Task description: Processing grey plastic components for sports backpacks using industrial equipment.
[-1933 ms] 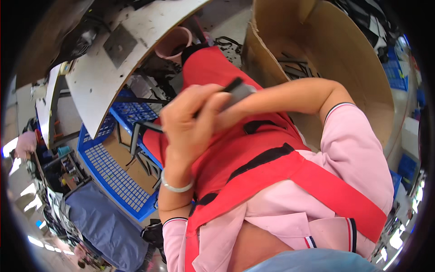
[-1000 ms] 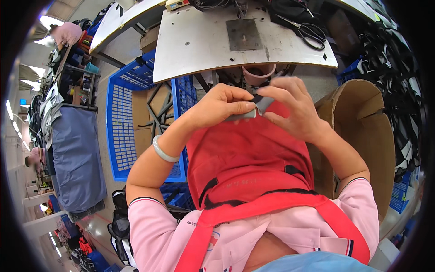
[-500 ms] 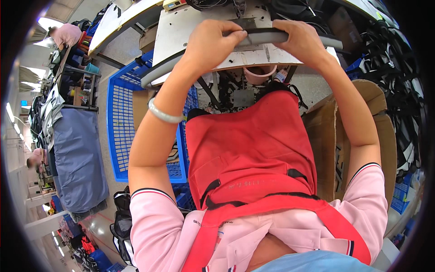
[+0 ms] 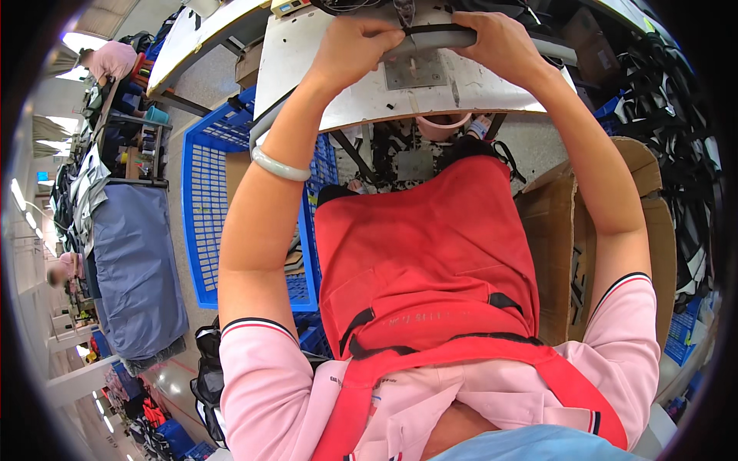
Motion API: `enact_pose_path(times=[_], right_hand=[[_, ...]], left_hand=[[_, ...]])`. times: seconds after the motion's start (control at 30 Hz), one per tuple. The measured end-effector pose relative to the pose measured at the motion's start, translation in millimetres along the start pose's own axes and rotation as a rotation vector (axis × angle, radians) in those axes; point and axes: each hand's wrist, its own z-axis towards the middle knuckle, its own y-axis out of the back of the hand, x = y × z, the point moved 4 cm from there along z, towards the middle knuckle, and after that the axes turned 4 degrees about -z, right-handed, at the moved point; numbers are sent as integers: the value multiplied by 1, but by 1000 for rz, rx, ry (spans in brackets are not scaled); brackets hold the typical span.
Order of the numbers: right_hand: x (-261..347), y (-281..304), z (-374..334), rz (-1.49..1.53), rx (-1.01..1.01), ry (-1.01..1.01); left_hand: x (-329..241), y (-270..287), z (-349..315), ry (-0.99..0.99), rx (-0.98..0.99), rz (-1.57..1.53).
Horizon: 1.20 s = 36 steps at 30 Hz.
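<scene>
- Left hand (image 4: 350, 55) pinches a grey strip (image 4: 432, 40) between thumb and curled fingers.
- Right hand (image 4: 501, 48) grips the same strip, its fingers closed.
- Strip arches above the tabletop (image 4: 338, 104), well back from the near edge.
- Blue basket (image 4: 201, 223) stands beside the tabletop's near left corner.

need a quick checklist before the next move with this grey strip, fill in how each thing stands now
1. Left hand pinching the grey strip: ok.
2. Right hand gripping it too: ok.
3. Strip raised in front of the white table, clear of its surface: cannot tell, the view is from above.
4. Tabletop free of loose bits: not ok, a small dark scrap lies near the front edge.
5. Strip clear of the pale bracelet: cannot tell, its left part passes close by the wrist.
</scene>
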Motion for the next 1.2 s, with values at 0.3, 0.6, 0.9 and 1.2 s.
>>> enact_pose_path(times=[0.3, 0.6, 0.9, 1.2], right_hand=[[-19, 6, 1, 1, -54, -157], [171, -4, -96, 14, -99, 784], [39, 27, -64, 136, 320, 24], [9, 43, -42, 156, 199, -7]], left_hand=[[-3, 20, 7, -58, -148, 120], [-58, -49, -41, 35, 283, -52], [23, -8, -85, 449, 493, -317], [-25, 4, -44, 50, 201, 15]])
